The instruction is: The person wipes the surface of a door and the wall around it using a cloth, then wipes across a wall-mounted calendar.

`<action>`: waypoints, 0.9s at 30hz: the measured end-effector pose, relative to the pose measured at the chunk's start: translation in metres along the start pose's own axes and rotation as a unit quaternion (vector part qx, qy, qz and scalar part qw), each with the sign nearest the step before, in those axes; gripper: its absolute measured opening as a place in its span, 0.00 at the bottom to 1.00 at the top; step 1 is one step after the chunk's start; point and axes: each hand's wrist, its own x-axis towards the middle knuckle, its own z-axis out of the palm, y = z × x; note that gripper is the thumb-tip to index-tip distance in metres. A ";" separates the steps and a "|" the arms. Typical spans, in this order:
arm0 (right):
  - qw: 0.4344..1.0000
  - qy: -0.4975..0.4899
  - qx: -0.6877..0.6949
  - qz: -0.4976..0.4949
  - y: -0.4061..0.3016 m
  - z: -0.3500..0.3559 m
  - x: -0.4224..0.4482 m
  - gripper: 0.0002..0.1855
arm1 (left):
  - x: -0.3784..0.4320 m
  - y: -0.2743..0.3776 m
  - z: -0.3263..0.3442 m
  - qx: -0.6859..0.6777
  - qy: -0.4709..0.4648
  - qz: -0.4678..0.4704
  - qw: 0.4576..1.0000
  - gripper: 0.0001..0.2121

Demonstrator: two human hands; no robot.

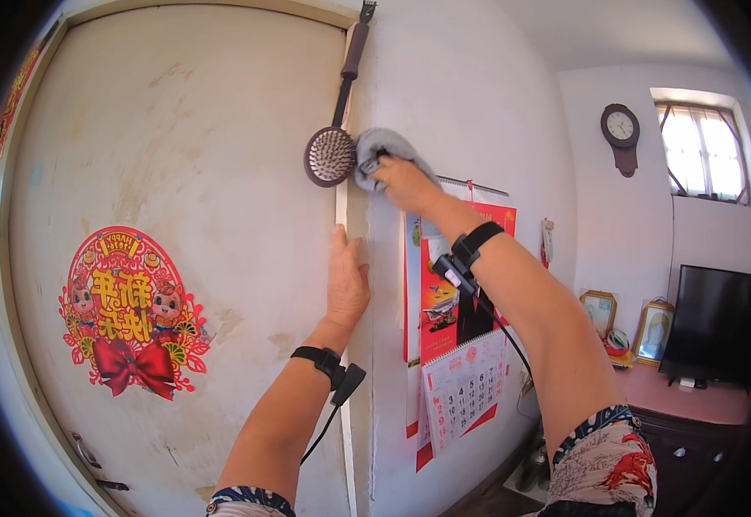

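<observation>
My right hand point(404, 184) grips a bunched grey cloth point(391, 145) against the wall edge beside the door frame. Just left of the cloth hangs a dark hairbrush point(330, 157), bristles facing out, its long handle running up along the frame. Lower down, my left hand point(348, 284) rests on the door frame's edge point(342, 210), fingers pointing up, with nothing visible in it; its palm side is hidden. The pale, stained door point(233, 161) carries a red and gold round decoration point(133, 310) with a bow. Both wrists wear black straps with cables.
Red wall calendars point(466, 381) hang below my right forearm. Further right are a wall clock point(620, 126), a curtained window point(702, 152), framed pictures point(655, 331) and a television point(714, 323) on a dark cabinet point(685, 426). Metal door handles point(85, 450) sit at lower left.
</observation>
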 end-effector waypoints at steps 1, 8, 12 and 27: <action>1.000 -0.002 0.026 -0.004 -0.008 0.005 -0.008 0.21 | -0.001 -0.001 -0.001 -0.001 0.003 -0.003 1.000 0.24; 0.991 0.076 0.106 -0.001 -0.035 0.047 -0.064 0.17 | -0.007 -0.004 0.004 -0.069 0.004 -0.046 0.997 0.25; 0.985 0.105 0.137 0.018 -0.062 0.056 -0.076 0.12 | -0.004 -0.017 -0.006 -0.130 -0.017 -0.105 0.986 0.25; 0.992 -0.117 0.045 0.016 -0.231 0.147 -0.257 0.13 | -0.166 0.049 -0.100 -0.232 -0.229 -0.347 0.880 0.24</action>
